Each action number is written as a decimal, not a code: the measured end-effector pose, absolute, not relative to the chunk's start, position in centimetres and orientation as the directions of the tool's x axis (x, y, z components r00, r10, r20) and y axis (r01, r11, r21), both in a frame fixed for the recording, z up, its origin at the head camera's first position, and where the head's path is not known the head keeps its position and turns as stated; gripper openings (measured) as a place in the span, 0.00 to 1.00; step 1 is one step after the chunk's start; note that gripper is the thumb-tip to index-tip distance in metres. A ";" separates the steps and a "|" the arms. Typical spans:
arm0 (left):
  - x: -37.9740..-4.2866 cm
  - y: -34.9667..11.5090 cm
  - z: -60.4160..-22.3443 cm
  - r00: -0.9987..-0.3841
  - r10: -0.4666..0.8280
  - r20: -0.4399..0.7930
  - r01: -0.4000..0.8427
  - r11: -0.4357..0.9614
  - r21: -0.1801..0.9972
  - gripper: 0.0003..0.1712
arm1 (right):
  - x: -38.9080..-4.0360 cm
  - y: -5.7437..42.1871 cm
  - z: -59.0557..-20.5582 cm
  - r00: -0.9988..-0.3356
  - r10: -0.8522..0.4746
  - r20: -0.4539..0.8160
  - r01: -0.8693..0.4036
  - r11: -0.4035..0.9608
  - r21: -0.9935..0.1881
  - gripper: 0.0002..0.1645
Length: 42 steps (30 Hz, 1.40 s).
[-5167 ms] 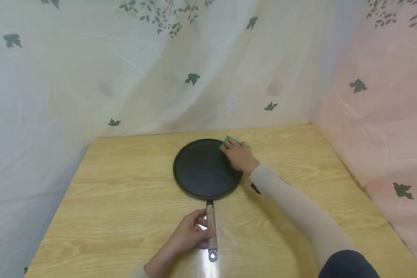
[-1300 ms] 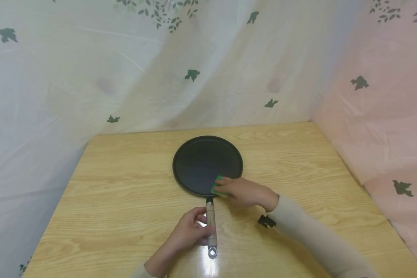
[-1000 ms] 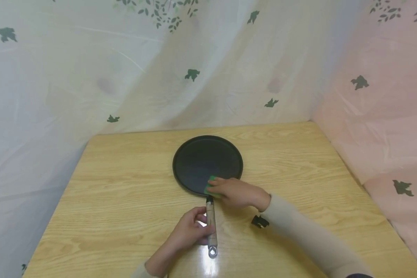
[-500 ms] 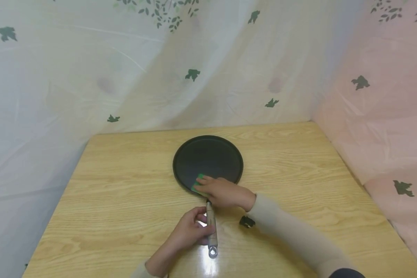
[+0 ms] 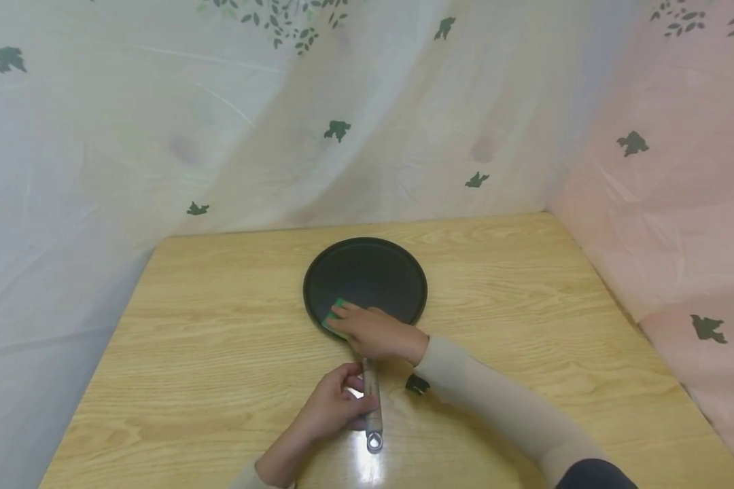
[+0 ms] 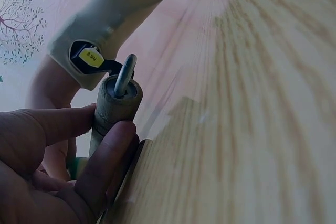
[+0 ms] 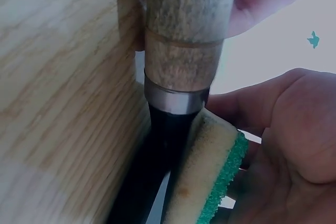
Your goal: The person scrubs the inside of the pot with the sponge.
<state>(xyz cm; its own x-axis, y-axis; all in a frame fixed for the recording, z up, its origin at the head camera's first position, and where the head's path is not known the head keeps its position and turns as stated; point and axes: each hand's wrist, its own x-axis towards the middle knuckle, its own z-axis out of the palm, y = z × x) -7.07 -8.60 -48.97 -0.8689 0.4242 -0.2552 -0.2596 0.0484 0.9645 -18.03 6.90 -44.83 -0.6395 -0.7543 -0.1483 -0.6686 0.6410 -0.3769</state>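
Honey-toned and wood-grained, a bench (image 5: 220,326) meets a white backdrop (image 5: 397,75) printed with dark birds (image 5: 338,130) and leaves (image 5: 306,32), a pink panel (image 5: 685,238) rising at right. Near its middle lies a black crepe pan (image 5: 367,272); a person's left grip (image 5: 334,407) pinches the wooden handle (image 5: 372,380), while the right grip (image 5: 376,333) holds a green-and-cream sponge (image 7: 202,171) against the pan's near-left side. Glare (image 5: 369,470) shines beside the handle's end.
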 end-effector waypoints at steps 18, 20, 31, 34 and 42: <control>-7.1 -8.6 -49.0 -0.870 0.416 -0.264 -0.263 0.061 0.963 0.43 | -20.9 3.4 -45.1 -0.667 -0.722 -0.185 -0.655 0.686 -0.317 0.31; -7.1 -8.5 -49.0 -0.871 0.413 -0.265 -0.266 0.057 0.962 0.43 | -21.2 3.2 -45.0 -0.675 -0.711 -0.200 -0.637 0.697 -0.328 0.32; -7.2 -8.6 -49.0 -0.873 0.406 -0.269 -0.264 0.069 0.962 0.43 | -22.2 2.3 -44.8 -0.695 -0.684 -0.221 -0.626 0.727 -0.283 0.34; -7.2 -8.7 -49.0 -0.870 0.412 -0.269 -0.261 0.076 0.962 0.43 | -22.7 2.0 -44.9 -0.701 -0.675 -0.230 -0.624 0.736 -0.263 0.35; -7.2 -8.5 -49.0 -0.872 0.406 -0.273 -0.266 0.076 0.961 0.43 | -23.8 1.5 -44.7 -0.715 -0.653 -0.249 -0.595 0.756 -0.275 0.35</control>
